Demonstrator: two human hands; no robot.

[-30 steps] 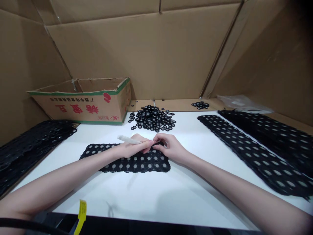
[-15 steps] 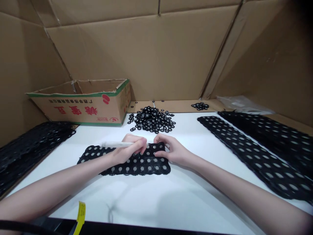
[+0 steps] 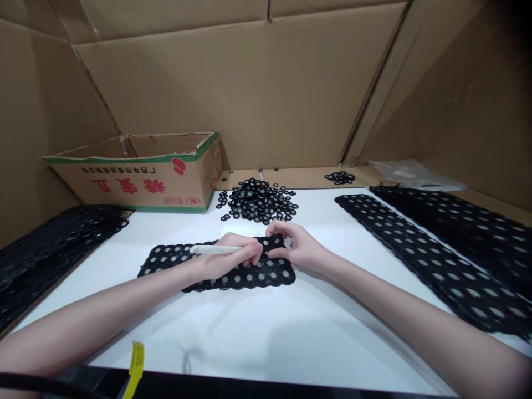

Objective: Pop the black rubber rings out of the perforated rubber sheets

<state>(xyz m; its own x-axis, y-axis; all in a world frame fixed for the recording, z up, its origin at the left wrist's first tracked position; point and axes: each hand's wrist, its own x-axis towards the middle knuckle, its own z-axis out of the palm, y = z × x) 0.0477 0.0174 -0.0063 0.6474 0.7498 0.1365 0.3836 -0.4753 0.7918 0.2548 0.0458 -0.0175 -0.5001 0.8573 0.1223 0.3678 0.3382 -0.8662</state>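
Observation:
A black strip with rows of pale round spots (image 3: 233, 281) lies across the middle of the white table. My left hand (image 3: 235, 255) rests over it, its fingers closed round a slim white pen-like stick (image 3: 214, 250). The stick's far end points left, and its tip is hidden by my fingers. At the strip's far right corner, my right hand (image 3: 297, 246) pinches the edge between thumb and fingers. Just beyond both hands sits a heap of small black rings with pale centres (image 3: 261, 202).
An open cardboard box (image 3: 137, 183) stands at the back left. Black dotted strips lie at the right (image 3: 415, 255) and in a stack at the left (image 3: 50, 244). A smaller ring pile (image 3: 339, 178) and a clear plastic bag (image 3: 415, 174) are at the back. Cardboard walls (image 3: 233, 94) surround the table.
Both hands and the strip have shifted a little to the right. My left hand has come closer to the strip's right end, with the stick still in it.

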